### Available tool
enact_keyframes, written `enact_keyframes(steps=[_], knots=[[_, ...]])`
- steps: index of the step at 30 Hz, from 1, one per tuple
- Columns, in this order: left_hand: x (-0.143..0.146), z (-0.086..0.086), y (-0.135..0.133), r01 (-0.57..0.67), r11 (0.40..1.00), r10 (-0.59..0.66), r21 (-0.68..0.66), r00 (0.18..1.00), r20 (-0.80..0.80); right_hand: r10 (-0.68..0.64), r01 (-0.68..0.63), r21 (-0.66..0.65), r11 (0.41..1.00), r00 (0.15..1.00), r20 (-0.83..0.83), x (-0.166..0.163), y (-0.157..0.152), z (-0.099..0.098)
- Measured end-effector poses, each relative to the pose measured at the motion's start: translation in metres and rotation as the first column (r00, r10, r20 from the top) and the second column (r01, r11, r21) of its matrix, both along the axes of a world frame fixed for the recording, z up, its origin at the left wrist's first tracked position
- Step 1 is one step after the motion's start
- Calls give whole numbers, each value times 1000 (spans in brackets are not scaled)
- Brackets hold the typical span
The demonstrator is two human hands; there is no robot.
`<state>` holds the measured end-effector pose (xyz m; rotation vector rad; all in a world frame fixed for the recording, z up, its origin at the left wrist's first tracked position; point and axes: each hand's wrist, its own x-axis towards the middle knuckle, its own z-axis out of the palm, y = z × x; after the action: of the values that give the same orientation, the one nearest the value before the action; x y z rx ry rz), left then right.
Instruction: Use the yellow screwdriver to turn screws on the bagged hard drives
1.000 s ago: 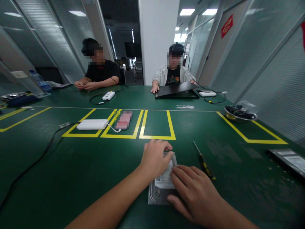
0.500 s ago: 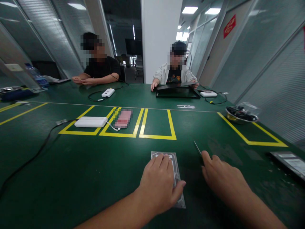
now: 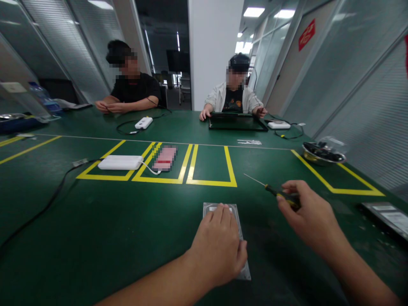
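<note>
Head view: the hard drive (image 3: 211, 208) lies flat on the green surface (image 3: 127, 229), right in front of the person and just short of the yellow taped boxes (image 3: 210, 183). The left hand (image 3: 218, 248) is spread flat on top of it, grip open, palm pinning it down rather than wrapping it. The right hand (image 3: 306, 212) is off to the side with its grip closed round the handle of a small screwdriver (image 3: 270, 190), held clear of the surface, thin shaft pointing away to the left.

Looks like the brace-the-drive, tool-ready stage; the tip isn't on anything yet. Working a screw would call for swinging that tip round and down onto the drive, and probably sliding the left hand off whichever corner it covers.

Further out: a white power bank (image 3: 120, 162), a metal bowl (image 3: 321, 153), two other people across the table.
</note>
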<state>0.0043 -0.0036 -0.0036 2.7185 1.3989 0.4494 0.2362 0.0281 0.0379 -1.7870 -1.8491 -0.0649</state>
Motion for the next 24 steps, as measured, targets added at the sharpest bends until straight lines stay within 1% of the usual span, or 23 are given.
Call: enact_keyframes(steps=[1, 2, 3, 4, 5, 6, 7, 8, 9, 10, 11, 13, 15, 19, 22, 24], knots=[[0, 0, 0, 3, 1000, -3, 5, 1000, -3, 19, -13, 40, 999, 987, -158, 3, 2, 3], [1, 0, 0, 8, 1000, -8, 9, 1000, -3, 39, -20, 62, 998, 945, -324, 4, 4, 6], [1, 0, 0, 12, 1000, -12, 13, 1000, -1, 56, -23, 74, 997, 871, -489, 3, 5, 9], [1, 0, 0, 16, 1000, -16, 16, 1000, -1, 74, -27, 82, 996, 763, -642, 1, 7, 12], [0, -1, 0, 19, 1000, -19, 22, 1000, -1, 92, -35, 90, 995, 635, -767, -3, 8, 15], [0, -1, 0, 19, 999, -19, 26, 1000, -4, 108, -41, 101, 994, 505, -856, -7, 9, 19], [0, -1, 0, 19, 999, -19, 28, 1000, -9, 125, -46, 116, 992, 387, -914, -12, 11, 22], [0, 0, 0, 17, 999, -17, 28, 1000, -16, 144, -52, 135, 990, 293, -945, -17, 13, 26], [0, 0, 0, 16, 1000, -16, 25, 1000, -24, 164, -56, 155, 986, 226, -960, -22, 14, 29], [0, 1, 0, 16, 1000, -15, 20, 999, -31, 183, -58, 175, 983, 186, -965, -26, 16, 32], [0, 1, 0, 17, 1000, -17, 14, 999, -36, 203, -55, 196, 979, 173, -964, -30, 17, 34], [1, 3, 0, 21, 1000, -20, 5, 999, -44, 252, -54, 246, 968, 201, -947, -37, 18, 38], [1, 5, 0, 20, 1000, -20, 0, 998, -52, 305, -61, 300, 952, 290, -907, -45, 18, 41], [2, 6, -1, 2, 1000, -2, 14, 998, -64, 337, -74, 362, 929, 575, -746, -59, 12, 39], [2, 6, 0, -3, 1000, 4, 23, 998, -65, 338, -100, 430, 897, 781, -524, -66, 8, 27], [2, 5, 0, -3, 1000, 5, 27, 998, -64, 338, -156, 450, 879, 871, -357, -67, 8, 16]])
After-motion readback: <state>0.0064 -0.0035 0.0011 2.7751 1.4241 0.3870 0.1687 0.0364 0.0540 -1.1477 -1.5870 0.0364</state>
